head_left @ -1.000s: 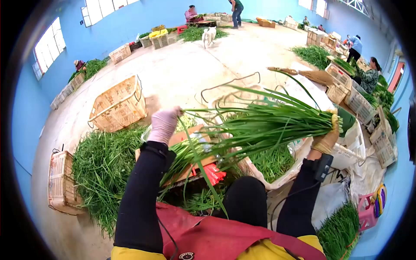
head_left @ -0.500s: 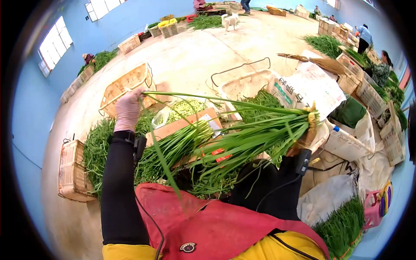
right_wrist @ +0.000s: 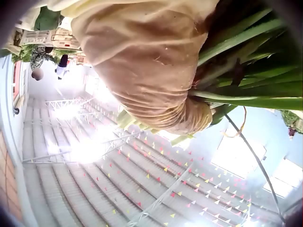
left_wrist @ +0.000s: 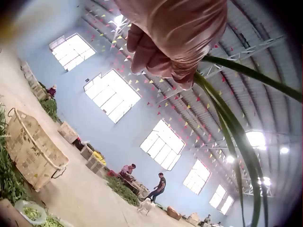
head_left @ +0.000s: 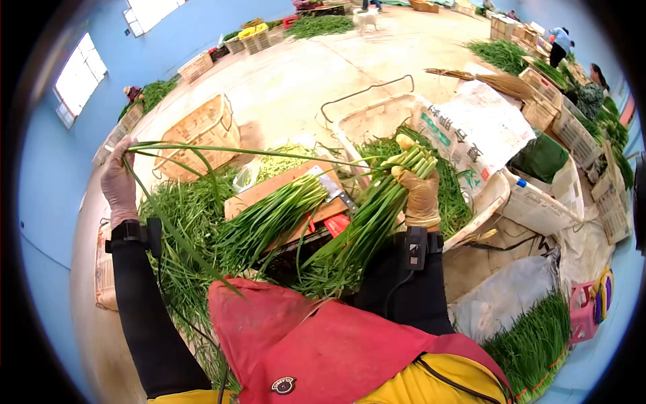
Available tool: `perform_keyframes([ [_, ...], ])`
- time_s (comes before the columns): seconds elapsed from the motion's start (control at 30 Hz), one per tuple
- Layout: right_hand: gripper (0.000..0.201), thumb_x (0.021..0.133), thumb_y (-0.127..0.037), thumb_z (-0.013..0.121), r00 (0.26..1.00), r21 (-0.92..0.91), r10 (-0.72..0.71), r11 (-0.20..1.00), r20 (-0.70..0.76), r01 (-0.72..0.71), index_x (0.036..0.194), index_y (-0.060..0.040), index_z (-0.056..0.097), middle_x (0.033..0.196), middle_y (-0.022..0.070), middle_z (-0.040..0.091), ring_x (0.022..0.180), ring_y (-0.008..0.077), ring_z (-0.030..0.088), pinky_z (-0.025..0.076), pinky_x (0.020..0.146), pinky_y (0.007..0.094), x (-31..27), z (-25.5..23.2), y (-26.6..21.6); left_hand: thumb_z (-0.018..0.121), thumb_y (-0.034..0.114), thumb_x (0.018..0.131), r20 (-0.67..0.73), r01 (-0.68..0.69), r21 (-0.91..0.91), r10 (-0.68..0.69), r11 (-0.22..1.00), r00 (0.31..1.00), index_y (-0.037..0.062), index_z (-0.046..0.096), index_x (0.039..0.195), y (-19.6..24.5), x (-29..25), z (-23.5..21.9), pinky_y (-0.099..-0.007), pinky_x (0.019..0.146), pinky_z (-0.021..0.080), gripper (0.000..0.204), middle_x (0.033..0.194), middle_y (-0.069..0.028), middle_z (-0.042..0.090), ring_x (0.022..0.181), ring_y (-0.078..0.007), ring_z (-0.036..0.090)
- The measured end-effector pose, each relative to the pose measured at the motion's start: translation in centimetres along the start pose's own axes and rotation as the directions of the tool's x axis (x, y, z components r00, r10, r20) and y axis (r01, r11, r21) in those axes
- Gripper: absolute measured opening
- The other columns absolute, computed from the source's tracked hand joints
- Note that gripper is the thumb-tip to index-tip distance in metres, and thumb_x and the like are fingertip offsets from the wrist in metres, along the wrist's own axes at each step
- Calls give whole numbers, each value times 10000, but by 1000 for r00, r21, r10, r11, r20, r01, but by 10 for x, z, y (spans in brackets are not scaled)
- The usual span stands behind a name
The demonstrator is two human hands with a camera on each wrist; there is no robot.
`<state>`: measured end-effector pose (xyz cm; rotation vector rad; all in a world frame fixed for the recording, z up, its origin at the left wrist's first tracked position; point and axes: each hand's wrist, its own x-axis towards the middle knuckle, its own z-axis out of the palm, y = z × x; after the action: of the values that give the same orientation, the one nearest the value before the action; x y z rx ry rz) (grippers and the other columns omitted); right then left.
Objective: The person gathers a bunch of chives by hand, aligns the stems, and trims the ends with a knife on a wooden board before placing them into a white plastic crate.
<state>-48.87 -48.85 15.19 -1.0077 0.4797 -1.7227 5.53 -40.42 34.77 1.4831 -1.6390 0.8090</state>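
Observation:
In the head view my gloved left hand (head_left: 119, 182) is far out to the left and pinches the ends of a few long green chive leaves (head_left: 222, 147). These stretch across toward the bundle; in the left wrist view other loose leaves (left_wrist: 253, 165) hang from the fingers. My gloved right hand (head_left: 420, 198) grips a thick bundle of chives (head_left: 367, 232) near its pale stem ends, which point up, while the leaves droop toward my lap. Another bunch of chives (head_left: 276, 222) lies on a board (head_left: 252, 196), beside a knife (head_left: 330, 185) with a dark handle.
A tan crate (head_left: 198, 138) stands front left beside a large heap of greens (head_left: 182, 215). Ahead, a white crate (head_left: 377, 121) holds more greens, with a printed sack (head_left: 478, 128) to its right. A pink stool (head_left: 582, 313) is at far right. Other people sit or stand farther off.
My left hand has moved outward to the left, drawing the pinched leaves out. The right hand has come leftward, and the bundle has turned from lying sideways to stem ends up, leaves down.

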Motion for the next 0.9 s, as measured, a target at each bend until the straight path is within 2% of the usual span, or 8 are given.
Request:
perform_keyframes([
  [0.23,497,755,73,727,999,209,20,978,28,-25,1227,-21,602,1039,57,669,911,138,641,543,755,255,-1,15,27,631,28,913,10,-6,3,6,1000,1000,74,669,1141,-21,-1,-56,-266,854,551,235,1064,-79,715,983,-147,676],
  [0.4,533,791,49,696,990,317,126,938,62,-140,1297,-4,536,1117,122,670,922,187,665,572,781,296,-7,19,37,625,31,918,43,-10,244,-1,970,999,103,662,1181,-32,-16,-79,-290,865,546,276,1081,-86,713,1019,-160,673],
  [0.57,543,785,-8,703,973,348,217,909,75,-229,1307,-30,555,1059,90,678,864,174,666,573,766,304,-18,-3,47,565,24,947,-32,41,92,-38,995,999,132,647,1230,-101,-40,-122,-309,895,529,313,1146,-83,695,1065,-169,657],
  [0.63,456,881,-179,652,944,193,328,930,-44,-314,1278,20,545,1014,100,666,831,207,656,570,747,325,-20,-26,70,586,95,942,-30,194,284,-194,939,981,145,647,1230,-90,-51,-151,-315,891,524,298,1168,-74,689,1060,-187,664],
  [0.67,416,897,-218,629,962,-109,235,962,-139,-251,1222,35,571,992,121,670,832,224,660,568,748,341,-17,-56,94,589,130,939,-37,190,436,-194,880,980,160,653,1216,-72,-53,-163,-322,877,524,287,1164,-79,686,1052,-209,665],
  [0.73,469,887,-182,647,930,172,368,916,-2,-362,1298,11,528,1033,125,672,913,233,660,555,849,375,-19,-41,79,610,202,921,-45,149,636,-157,757,987,201,666,1175,-63,-59,-175,-344,802,535,260,1107,-88,689,989,-273,674],
  [0.77,531,820,-130,702,979,179,204,963,14,-204,1301,17,532,1060,102,652,970,221,642,525,911,369,-19,-22,71,605,215,930,-63,183,684,-193,706,979,207,672,1138,-42,-63,-176,-359,757,543,218,1035,-81,705,917,-288,687],
  [0.9,616,770,-28,755,939,339,186,898,289,-282,1330,34,506,990,76,624,948,218,626,508,932,378,-15,-25,78,621,265,932,-108,278,683,-283,675,953,203,688,1091,-44,-84,-192,-369,749,546,184,990,-89,713,881,-283,696],
])
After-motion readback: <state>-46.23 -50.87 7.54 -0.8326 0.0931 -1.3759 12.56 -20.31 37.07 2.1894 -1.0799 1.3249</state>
